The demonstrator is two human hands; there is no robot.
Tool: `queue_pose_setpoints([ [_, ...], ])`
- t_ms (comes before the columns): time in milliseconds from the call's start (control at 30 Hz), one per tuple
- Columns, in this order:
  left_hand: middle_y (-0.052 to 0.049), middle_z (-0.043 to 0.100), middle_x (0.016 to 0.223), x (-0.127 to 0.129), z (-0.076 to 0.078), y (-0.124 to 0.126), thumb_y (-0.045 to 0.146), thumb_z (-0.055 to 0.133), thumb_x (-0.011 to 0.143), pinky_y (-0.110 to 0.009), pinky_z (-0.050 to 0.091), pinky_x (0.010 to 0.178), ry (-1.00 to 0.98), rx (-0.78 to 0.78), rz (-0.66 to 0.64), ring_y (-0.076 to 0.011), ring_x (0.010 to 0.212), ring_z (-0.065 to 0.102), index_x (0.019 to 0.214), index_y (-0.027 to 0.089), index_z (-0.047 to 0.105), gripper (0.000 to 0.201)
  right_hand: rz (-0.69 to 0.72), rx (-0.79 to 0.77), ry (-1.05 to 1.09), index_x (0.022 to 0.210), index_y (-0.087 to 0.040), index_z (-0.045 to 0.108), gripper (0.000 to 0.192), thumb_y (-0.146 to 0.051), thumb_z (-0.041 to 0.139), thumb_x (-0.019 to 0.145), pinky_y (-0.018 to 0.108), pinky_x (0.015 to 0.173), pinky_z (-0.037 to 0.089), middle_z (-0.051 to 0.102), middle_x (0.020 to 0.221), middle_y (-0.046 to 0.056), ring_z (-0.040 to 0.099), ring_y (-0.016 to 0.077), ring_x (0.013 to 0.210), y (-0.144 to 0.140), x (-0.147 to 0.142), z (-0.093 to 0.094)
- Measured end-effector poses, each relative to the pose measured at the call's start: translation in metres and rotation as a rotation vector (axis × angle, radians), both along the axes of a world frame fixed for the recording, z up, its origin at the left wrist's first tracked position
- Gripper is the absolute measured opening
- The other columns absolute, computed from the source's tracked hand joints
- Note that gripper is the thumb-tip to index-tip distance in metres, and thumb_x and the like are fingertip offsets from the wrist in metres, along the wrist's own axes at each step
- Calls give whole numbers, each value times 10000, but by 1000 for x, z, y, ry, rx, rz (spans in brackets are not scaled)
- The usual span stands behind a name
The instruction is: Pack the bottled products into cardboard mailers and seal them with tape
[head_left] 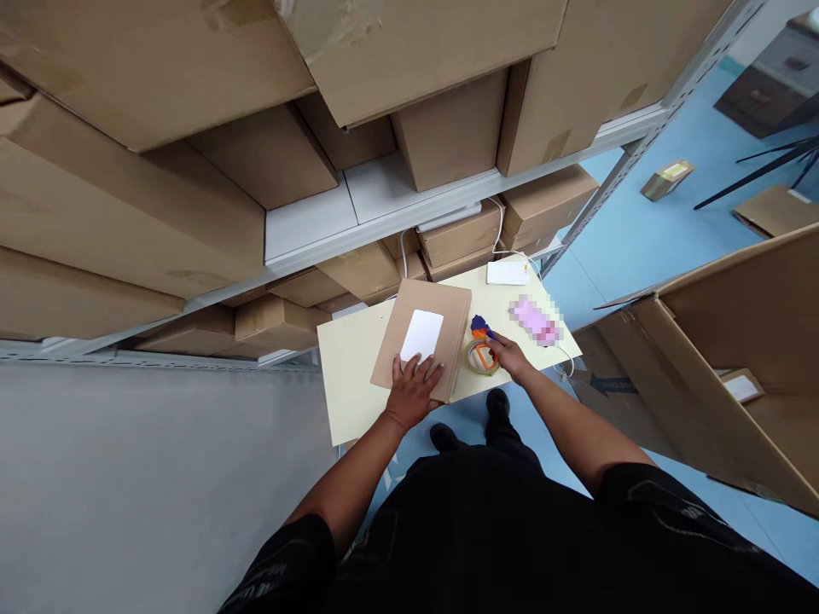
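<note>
A flat brown cardboard box (409, 311) with a blank-looking white label (422, 334) lies on the pale yellow table (349, 375). My left hand (413, 390) rests on its near end, fingers spread, with fingertips at the label's lower edge. Just right of the box, my right hand (507, 354) is wrapped round a blue and orange tape dispenser (479, 328) with a roll of tape (474, 358) in it. The dispenser is close to the tabletop; whether it touches is not clear.
A white flat box (508, 273) and a blurred pink item (536, 321) lie on the table's right part, near a white cable. Beyond stand metal shelves (384, 209) full of cartons. A large open carton (723, 367) stands at right with a small box (742, 386) inside.
</note>
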State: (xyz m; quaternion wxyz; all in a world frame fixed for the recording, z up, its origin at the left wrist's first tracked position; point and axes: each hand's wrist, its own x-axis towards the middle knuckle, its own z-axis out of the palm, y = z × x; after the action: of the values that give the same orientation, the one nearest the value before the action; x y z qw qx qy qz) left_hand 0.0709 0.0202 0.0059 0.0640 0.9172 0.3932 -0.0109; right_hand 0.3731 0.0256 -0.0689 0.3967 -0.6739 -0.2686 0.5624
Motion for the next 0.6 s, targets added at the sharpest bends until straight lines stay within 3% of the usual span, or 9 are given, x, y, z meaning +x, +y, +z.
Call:
queue_pose_setpoints([
  [133,-157,441,1627,16,1,1,702,690,832,-726,-12,1229,0,-3,54,-436,1574,201,1544,292,498,844,35,1,45,1353,-221,694,670,-632,698,825,420,918,560,783,978,50,697,233,898,-39,-16,-9],
  [267,-178,332,1682,42,4,7,659,674,868,-742,6,1219,-7,4,143,-426,1599,118,1583,251,435,857,62,33,137,1405,-282,651,676,-612,724,819,483,1068,532,759,1254,43,699,281,1151,-82,-32,-22],
  [433,-183,302,1693,73,9,18,599,595,944,-733,32,1226,-23,-5,254,-393,1604,129,1614,212,373,804,82,71,180,1451,-285,612,709,-619,719,835,503,1201,421,639,1465,36,576,304,1378,-131,-49,-37],
  [600,-174,291,1700,97,11,22,603,603,935,-738,75,1217,-30,-41,362,-413,1595,146,1622,237,354,818,32,72,180,1473,-323,596,701,-602,724,843,515,1226,395,642,1459,21,548,321,1409,-155,-60,-44],
])
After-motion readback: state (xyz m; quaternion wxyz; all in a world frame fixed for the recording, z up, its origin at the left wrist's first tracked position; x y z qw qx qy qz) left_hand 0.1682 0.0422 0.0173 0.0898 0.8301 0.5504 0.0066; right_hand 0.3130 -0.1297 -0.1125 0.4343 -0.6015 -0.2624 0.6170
